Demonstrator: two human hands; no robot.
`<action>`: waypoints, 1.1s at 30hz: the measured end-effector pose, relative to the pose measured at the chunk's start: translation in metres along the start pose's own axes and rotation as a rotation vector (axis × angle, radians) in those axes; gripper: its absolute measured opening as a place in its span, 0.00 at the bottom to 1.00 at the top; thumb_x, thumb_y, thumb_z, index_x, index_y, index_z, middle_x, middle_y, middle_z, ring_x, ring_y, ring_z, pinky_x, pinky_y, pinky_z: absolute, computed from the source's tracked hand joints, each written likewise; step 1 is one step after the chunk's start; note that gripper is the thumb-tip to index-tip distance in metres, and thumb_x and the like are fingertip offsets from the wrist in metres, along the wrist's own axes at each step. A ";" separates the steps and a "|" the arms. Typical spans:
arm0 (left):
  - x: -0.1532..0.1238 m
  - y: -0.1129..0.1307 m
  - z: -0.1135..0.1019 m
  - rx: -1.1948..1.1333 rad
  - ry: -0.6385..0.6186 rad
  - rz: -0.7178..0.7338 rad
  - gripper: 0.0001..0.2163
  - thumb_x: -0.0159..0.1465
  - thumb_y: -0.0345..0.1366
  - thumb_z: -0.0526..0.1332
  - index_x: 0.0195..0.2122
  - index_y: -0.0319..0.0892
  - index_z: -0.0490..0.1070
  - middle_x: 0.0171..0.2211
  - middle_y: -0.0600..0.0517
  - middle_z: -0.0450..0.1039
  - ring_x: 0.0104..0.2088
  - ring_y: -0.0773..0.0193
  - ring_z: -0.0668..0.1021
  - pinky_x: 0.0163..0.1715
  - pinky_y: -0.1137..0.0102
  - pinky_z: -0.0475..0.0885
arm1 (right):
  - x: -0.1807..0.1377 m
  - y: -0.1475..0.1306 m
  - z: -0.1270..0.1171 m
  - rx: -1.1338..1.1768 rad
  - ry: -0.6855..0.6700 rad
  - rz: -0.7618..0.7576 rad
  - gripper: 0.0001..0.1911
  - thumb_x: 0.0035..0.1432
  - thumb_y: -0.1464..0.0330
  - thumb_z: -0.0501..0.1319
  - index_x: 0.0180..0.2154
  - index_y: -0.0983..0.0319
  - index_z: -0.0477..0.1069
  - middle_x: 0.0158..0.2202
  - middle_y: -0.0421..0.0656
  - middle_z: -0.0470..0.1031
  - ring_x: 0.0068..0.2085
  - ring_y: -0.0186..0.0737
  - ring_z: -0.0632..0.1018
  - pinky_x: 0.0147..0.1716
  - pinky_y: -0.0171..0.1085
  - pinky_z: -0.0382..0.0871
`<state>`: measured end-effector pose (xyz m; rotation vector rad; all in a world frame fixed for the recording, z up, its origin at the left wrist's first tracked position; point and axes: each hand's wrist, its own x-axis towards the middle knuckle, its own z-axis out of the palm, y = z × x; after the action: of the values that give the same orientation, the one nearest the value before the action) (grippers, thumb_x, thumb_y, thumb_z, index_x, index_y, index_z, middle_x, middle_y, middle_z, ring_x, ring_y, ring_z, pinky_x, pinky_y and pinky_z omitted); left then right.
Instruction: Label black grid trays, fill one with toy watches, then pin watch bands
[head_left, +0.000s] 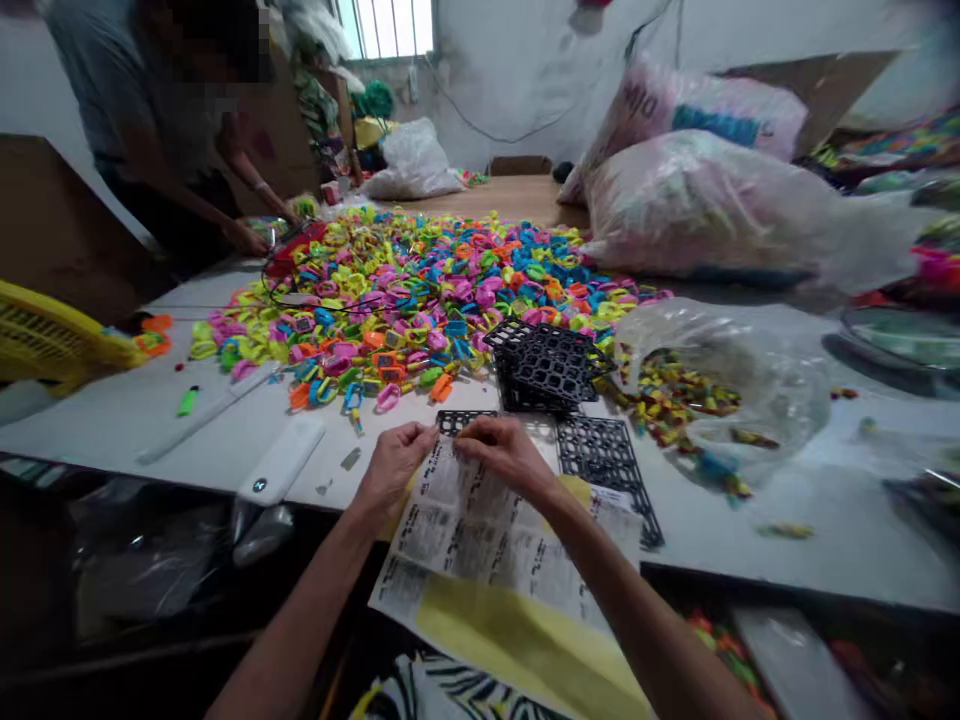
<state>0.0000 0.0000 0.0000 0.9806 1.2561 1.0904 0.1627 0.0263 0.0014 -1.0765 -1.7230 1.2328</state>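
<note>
A printed sheet of labels (465,540), white with dark text and yellow areas, hangs over the table's front edge. My left hand (396,462) is closed in a pinch at its upper left corner. Close beside it, my right hand (506,455) has its fingers pinched together at the sheet's top edge; whether a single label is between them I cannot make out. Just beyond my hands lies a flat black plastic grid (465,422). Another black grid (600,450) is to the right, partly under the sheet, and a stack of black grids (551,365) sits behind.
A heap of small bright plastic pieces (420,290) covers the table's middle. At right, an open clear bag (780,390) spills small wrapped pieces. A white device (283,460) and a green lighter (188,401) lie left. Stuffed sacks (705,205) stand behind; a co-worker (165,130) stands far left.
</note>
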 end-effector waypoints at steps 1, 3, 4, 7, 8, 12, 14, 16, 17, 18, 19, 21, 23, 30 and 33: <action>0.001 0.000 -0.001 0.030 -0.012 0.012 0.15 0.51 0.46 0.65 0.24 0.36 0.69 0.18 0.59 0.64 0.19 0.74 0.64 0.20 0.78 0.60 | 0.000 0.001 0.000 -0.004 0.013 -0.001 0.05 0.49 0.73 0.60 0.25 0.65 0.74 0.23 0.38 0.73 0.26 0.33 0.71 0.27 0.30 0.61; 0.003 0.000 -0.004 0.062 -0.029 0.024 0.15 0.51 0.45 0.65 0.25 0.36 0.70 0.19 0.58 0.65 0.20 0.74 0.65 0.21 0.78 0.60 | 0.001 0.003 0.002 -0.024 0.036 -0.009 0.05 0.50 0.73 0.60 0.25 0.64 0.74 0.23 0.38 0.73 0.27 0.33 0.71 0.27 0.30 0.61; 0.004 0.000 -0.005 0.064 -0.033 0.024 0.15 0.51 0.45 0.65 0.25 0.36 0.70 0.20 0.57 0.66 0.20 0.73 0.65 0.21 0.78 0.60 | 0.001 0.003 0.002 -0.040 0.045 -0.018 0.05 0.50 0.73 0.60 0.25 0.64 0.74 0.23 0.38 0.73 0.27 0.33 0.71 0.28 0.31 0.61; 0.005 -0.002 -0.007 0.012 -0.033 -0.002 0.16 0.51 0.47 0.64 0.26 0.36 0.70 0.19 0.58 0.65 0.19 0.73 0.64 0.20 0.77 0.60 | 0.002 0.003 0.006 -0.110 0.063 -0.058 0.05 0.51 0.73 0.60 0.29 0.63 0.75 0.25 0.39 0.73 0.28 0.34 0.72 0.28 0.31 0.62; 0.004 -0.002 -0.008 0.009 -0.029 -0.004 0.16 0.51 0.48 0.63 0.26 0.36 0.70 0.19 0.57 0.65 0.19 0.73 0.64 0.20 0.77 0.60 | 0.003 0.002 0.007 -0.168 0.083 -0.091 0.05 0.52 0.73 0.60 0.31 0.63 0.75 0.28 0.40 0.73 0.29 0.34 0.72 0.30 0.32 0.63; 0.005 -0.004 -0.008 0.142 0.016 0.066 0.17 0.53 0.48 0.61 0.25 0.36 0.70 0.20 0.57 0.64 0.21 0.72 0.63 0.20 0.77 0.57 | 0.003 -0.004 0.019 -0.480 0.193 -0.276 0.08 0.55 0.71 0.61 0.38 0.60 0.75 0.34 0.42 0.72 0.36 0.38 0.71 0.35 0.34 0.62; 0.005 -0.003 -0.007 0.195 0.038 0.083 0.17 0.54 0.48 0.60 0.25 0.36 0.69 0.20 0.57 0.63 0.22 0.72 0.62 0.20 0.77 0.56 | 0.003 -0.006 0.026 -0.638 0.241 -0.327 0.06 0.57 0.71 0.60 0.34 0.59 0.76 0.32 0.42 0.72 0.36 0.39 0.70 0.35 0.35 0.61; 0.005 -0.003 -0.007 0.211 0.039 0.084 0.17 0.53 0.48 0.59 0.25 0.36 0.69 0.20 0.57 0.62 0.22 0.72 0.61 0.20 0.77 0.56 | 0.003 -0.006 0.032 -0.781 0.273 -0.345 0.07 0.58 0.71 0.59 0.31 0.58 0.76 0.31 0.42 0.72 0.34 0.39 0.68 0.33 0.35 0.60; 0.005 -0.003 -0.007 0.213 0.036 0.084 0.17 0.53 0.48 0.59 0.24 0.36 0.69 0.20 0.57 0.61 0.23 0.71 0.61 0.20 0.77 0.55 | 0.002 -0.006 0.035 -0.835 0.280 -0.349 0.07 0.58 0.71 0.59 0.31 0.58 0.76 0.30 0.42 0.72 0.34 0.39 0.68 0.32 0.35 0.59; 0.005 -0.003 -0.007 0.215 0.034 0.086 0.17 0.52 0.48 0.59 0.23 0.36 0.68 0.20 0.57 0.60 0.23 0.71 0.61 0.21 0.77 0.55 | 0.002 -0.004 0.037 -0.875 0.284 -0.357 0.07 0.58 0.72 0.59 0.31 0.58 0.75 0.30 0.42 0.71 0.33 0.39 0.68 0.31 0.35 0.59; 0.005 -0.002 -0.007 0.219 0.036 0.089 0.17 0.52 0.48 0.59 0.23 0.36 0.68 0.20 0.57 0.60 0.23 0.71 0.60 0.21 0.77 0.55 | 0.002 -0.003 0.039 -0.902 0.288 -0.371 0.07 0.58 0.73 0.59 0.31 0.58 0.75 0.30 0.42 0.71 0.33 0.39 0.68 0.31 0.35 0.59; 0.005 -0.003 -0.007 0.228 0.058 0.096 0.16 0.52 0.47 0.59 0.21 0.36 0.67 0.19 0.58 0.59 0.23 0.71 0.60 0.20 0.76 0.55 | 0.000 0.002 0.043 -0.939 0.304 -0.413 0.07 0.58 0.74 0.58 0.33 0.60 0.74 0.30 0.42 0.71 0.34 0.39 0.69 0.30 0.35 0.60; 0.006 -0.005 -0.007 0.236 0.084 0.100 0.16 0.52 0.46 0.59 0.21 0.36 0.67 0.19 0.58 0.58 0.22 0.72 0.59 0.20 0.76 0.54 | -0.003 0.006 0.048 -0.967 0.334 -0.473 0.08 0.59 0.76 0.56 0.36 0.63 0.73 0.31 0.44 0.71 0.34 0.40 0.69 0.31 0.35 0.61; 0.009 -0.016 -0.009 0.208 0.119 0.092 0.14 0.52 0.45 0.59 0.21 0.36 0.67 0.19 0.58 0.59 0.22 0.71 0.61 0.22 0.76 0.56 | -0.016 0.018 0.064 -0.967 0.410 -0.561 0.10 0.60 0.78 0.53 0.38 0.66 0.71 0.34 0.47 0.72 0.34 0.41 0.70 0.32 0.36 0.64; 0.008 -0.017 -0.010 0.153 0.124 0.038 0.15 0.50 0.46 0.60 0.21 0.37 0.66 0.18 0.58 0.58 0.21 0.72 0.61 0.20 0.76 0.56 | -0.014 0.024 0.065 -0.858 0.435 -0.529 0.08 0.59 0.77 0.54 0.36 0.63 0.71 0.34 0.45 0.72 0.35 0.40 0.70 0.33 0.35 0.64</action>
<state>-0.0089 0.0035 -0.0190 1.0689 1.4436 1.1104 0.1143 -0.0040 -0.0402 -1.1126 -2.0130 -0.1117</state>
